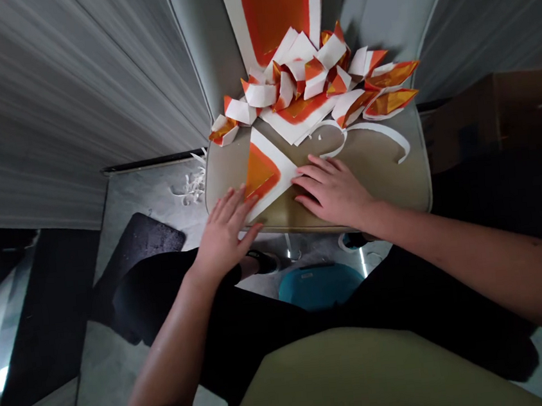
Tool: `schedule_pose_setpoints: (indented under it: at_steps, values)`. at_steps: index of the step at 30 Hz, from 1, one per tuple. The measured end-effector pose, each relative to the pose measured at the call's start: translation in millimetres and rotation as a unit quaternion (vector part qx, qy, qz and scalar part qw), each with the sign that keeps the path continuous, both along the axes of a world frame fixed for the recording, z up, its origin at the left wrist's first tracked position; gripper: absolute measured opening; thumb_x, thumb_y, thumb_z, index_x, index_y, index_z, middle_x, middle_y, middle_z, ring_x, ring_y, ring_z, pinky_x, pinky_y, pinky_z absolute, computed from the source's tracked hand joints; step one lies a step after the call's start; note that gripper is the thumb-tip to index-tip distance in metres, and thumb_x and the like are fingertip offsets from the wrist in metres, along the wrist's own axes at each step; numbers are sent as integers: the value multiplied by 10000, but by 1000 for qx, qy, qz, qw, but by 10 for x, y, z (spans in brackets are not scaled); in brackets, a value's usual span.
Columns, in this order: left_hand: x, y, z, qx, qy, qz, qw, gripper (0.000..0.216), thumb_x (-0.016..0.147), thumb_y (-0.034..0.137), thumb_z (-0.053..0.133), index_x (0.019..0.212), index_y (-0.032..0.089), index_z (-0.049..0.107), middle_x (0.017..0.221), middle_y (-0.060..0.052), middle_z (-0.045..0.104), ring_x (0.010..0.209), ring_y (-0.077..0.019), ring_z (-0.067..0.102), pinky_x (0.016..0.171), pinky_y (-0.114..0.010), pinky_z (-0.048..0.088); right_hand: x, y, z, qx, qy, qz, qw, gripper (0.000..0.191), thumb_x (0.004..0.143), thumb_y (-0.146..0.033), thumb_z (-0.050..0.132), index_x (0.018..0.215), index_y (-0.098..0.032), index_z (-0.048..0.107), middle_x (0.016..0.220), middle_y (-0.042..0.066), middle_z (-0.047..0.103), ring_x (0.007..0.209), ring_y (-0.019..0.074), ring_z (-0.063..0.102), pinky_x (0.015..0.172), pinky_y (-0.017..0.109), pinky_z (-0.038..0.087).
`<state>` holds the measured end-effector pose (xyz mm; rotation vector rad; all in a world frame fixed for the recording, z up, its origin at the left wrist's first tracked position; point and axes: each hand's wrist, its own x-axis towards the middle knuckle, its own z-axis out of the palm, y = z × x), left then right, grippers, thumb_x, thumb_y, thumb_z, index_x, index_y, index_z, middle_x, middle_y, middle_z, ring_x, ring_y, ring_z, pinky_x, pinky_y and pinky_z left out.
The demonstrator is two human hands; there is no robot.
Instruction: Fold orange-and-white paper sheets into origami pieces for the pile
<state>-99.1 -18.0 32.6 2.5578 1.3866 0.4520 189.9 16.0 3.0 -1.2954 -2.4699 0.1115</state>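
A folded triangle of white paper with an orange centre (264, 173) lies on a beige seat (384, 178) in front of me. My left hand (223, 230) rests flat with fingers stretched out on the paper's left lower edge. My right hand (332, 190) lies flat with fingers spread, pressing the paper's right corner against the seat. Neither hand grips anything.
A pile of several folded orange-and-white paper pieces (316, 82) fills the back of the seat, below a large orange-printed sheet (274, 9). White curved paper strips (384, 131) lie beside my right hand. Paper scraps (194, 185) litter the floor at left; a teal object (321, 286) sits below.
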Motion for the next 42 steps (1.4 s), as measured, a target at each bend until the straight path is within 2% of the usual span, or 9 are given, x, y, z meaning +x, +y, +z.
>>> schedule_pose_setpoints:
  at_steps: [4, 7, 13, 20, 27, 31, 36, 39, 42]
  values:
    - [163, 39, -119, 0, 27, -28, 999, 405, 1016, 438, 595, 1341, 200, 632, 1481, -148, 599, 1362, -321, 564, 1107, -518, 494, 88, 186, 8, -5, -4, -16, 1000, 384, 1049, -380, 476, 1312, -200, 690, 1418, 124, 661, 1442, 385, 463, 1121, 570, 383]
    - [186, 76, -154, 18, 41, -24, 999, 441, 1013, 459, 592, 1356, 184, 627, 1468, -157, 605, 1322, -333, 575, 1058, -514, 504, 114, 249, 8, -9, -8, -26, 1000, 383, 1052, -382, 473, 1307, -194, 689, 1435, 114, 655, 1454, 374, 457, 1131, 552, 387]
    - [138, 76, -194, 14, 50, -20, 998, 499, 1019, 460, 575, 1448, 205, 577, 1526, -132, 576, 1393, -322, 524, 1137, -518, 437, 109, 234, 0, -14, -5, -27, 1000, 390, 1045, -363, 487, 1327, -170, 675, 1459, 128, 637, 1453, 371, 461, 1140, 547, 388]
    - [-64, 3, -283, 18, 79, -8, 997, 480, 1025, 477, 546, 1457, 273, 595, 1640, -128, 442, 1483, -352, 439, 1163, -570, 418, 110, 250, -18, -13, 7, -25, 1000, 385, 1044, -355, 480, 1322, -180, 680, 1448, 119, 645, 1433, 366, 477, 1132, 544, 405]
    - [-156, -145, -256, 65, 103, 19, 992, 372, 1016, 424, 580, 1346, 291, 689, 1587, -114, 520, 1407, -345, 529, 1092, -535, 485, 100, 245, -45, 0, 6, -23, 1000, 389, 1048, -362, 474, 1324, -179, 676, 1442, 114, 646, 1432, 368, 471, 1135, 539, 398]
    - [-186, -176, -239, 55, 41, 22, 997, 325, 1028, 430, 544, 1215, 269, 757, 1502, -117, 603, 1346, -327, 584, 1069, -519, 499, 99, 241, -44, 3, 1, -21, 1000, 398, 1051, -366, 464, 1331, -175, 672, 1436, 116, 646, 1425, 368, 469, 1138, 537, 390]
    - [-153, 59, -260, 60, -172, 168, 969, 400, 1084, 403, 408, 1108, 188, 743, 1271, -124, 722, 1218, -221, 667, 1075, -425, 522, 100, 242, -15, -3, -10, -20, 1000, 402, 1055, -353, 464, 1335, -156, 675, 1445, 119, 644, 1428, 370, 465, 1132, 524, 396]
    - [-115, 228, -304, 53, -170, 160, 971, 314, 1045, 386, 492, 1087, 182, 727, 1206, -109, 742, 1180, -208, 683, 1083, -409, 525, 108, 231, -8, -2, -12, -21, 1000, 399, 1056, -347, 469, 1330, -150, 680, 1444, 123, 649, 1429, 362, 471, 1133, 520, 390]
    - [-71, 286, -343, 38, -132, 119, 983, 349, 1002, 376, 551, 1270, 190, 673, 1388, -124, 676, 1306, -237, 629, 1140, -452, 488, 119, 191, 3, 7, -15, -24, 1000, 371, 1051, -337, 480, 1281, -152, 706, 1414, 107, 676, 1411, 350, 498, 1109, 500, 405]
